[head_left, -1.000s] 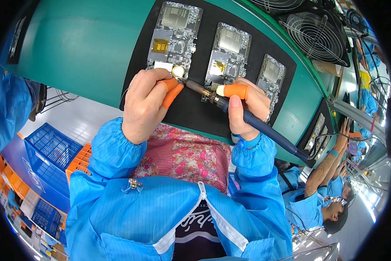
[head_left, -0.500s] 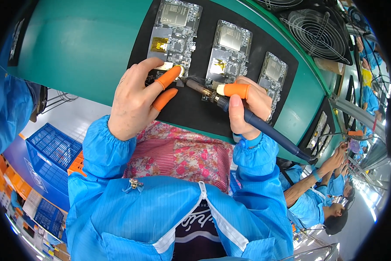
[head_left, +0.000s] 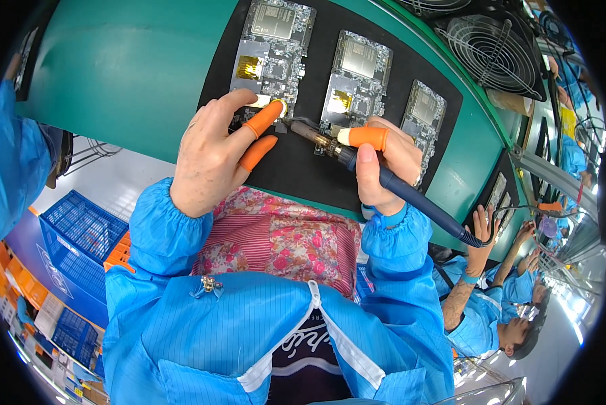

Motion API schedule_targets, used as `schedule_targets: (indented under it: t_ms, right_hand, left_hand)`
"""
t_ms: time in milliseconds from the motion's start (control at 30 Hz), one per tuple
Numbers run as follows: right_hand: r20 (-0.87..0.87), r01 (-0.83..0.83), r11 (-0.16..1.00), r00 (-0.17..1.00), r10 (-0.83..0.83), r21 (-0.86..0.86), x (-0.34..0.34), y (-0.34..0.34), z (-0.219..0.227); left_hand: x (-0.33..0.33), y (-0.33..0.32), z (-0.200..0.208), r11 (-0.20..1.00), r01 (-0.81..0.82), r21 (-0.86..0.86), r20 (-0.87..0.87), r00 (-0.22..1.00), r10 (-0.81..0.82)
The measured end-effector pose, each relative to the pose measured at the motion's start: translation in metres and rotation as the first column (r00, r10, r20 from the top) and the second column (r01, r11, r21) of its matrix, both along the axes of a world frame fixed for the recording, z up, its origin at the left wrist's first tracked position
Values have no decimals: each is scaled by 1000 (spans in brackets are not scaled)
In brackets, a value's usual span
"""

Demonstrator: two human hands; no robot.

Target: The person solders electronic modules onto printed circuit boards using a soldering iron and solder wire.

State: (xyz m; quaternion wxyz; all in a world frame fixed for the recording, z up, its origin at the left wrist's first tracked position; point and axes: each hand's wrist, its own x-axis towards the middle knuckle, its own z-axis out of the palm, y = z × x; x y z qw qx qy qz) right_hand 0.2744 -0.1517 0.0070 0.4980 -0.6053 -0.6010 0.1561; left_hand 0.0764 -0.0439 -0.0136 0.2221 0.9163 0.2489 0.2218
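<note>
In my right hand (head_left: 387,158) is a soldering iron (head_left: 418,199) with a dark blue handle, gripped between thumb and cot-covered forefinger. Its tip points left, close to the lower end of the leftmost circuit board (head_left: 273,50). There my left hand (head_left: 212,148) rests its forefinger on the board's lower edge. The left thumb stands apart from that finger; both wear orange finger cots. A small whitish part (head_left: 259,102) shows beside the forefinger. What lies under the left fingertips is hidden. The board carries a silver shield and a patch of amber tape.
A second circuit board (head_left: 357,74) and a third circuit board (head_left: 424,111) lie to the right on the black mat (head_left: 310,175). Beyond the green bench edge stands a fan (head_left: 495,50). Co-workers sit at right; a blue sleeve (head_left: 6,155) shows at left. Blue crates (head_left: 84,223) stand lower left.
My two hands and the iron have barely moved, shifting very slightly right. At the right, a co-worker's raised hand has come nearer the iron's cord.
</note>
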Motion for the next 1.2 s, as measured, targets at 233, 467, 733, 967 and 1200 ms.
schedule_targets:
  t_ms: [233, 467, 733, 967, 1200]
  right_hand:
    - [-78, 88, 995, 993, -85, 39, 4, -6, 3]
    - [-88, 163, 985, 984, -158, 59, 3, -10, 3]
    - [-102, 246, 966, 962, -254, -80, -1, -15, 8]
    - [-87, 112, 992, 990, -106, 57, -2, -7, 7]
    - [-50, 10, 997, 999, -6, 73, -5, -1, 7]
  left_hand:
    - [2, 0, 0, 1000, 7, -7, 25, 1000, -7]
    - [1, 0, 0, 1000, 18, -3, 18, 1000, -18]
    - [-1, -7, 15, 966, -68, -251, 153, 982, 109]
    - [-21, -2, 9, 998, -58, 10, -10, 998, 58]
    - [-12, -10, 3, 944, -230, -237, 212, 936, 281]
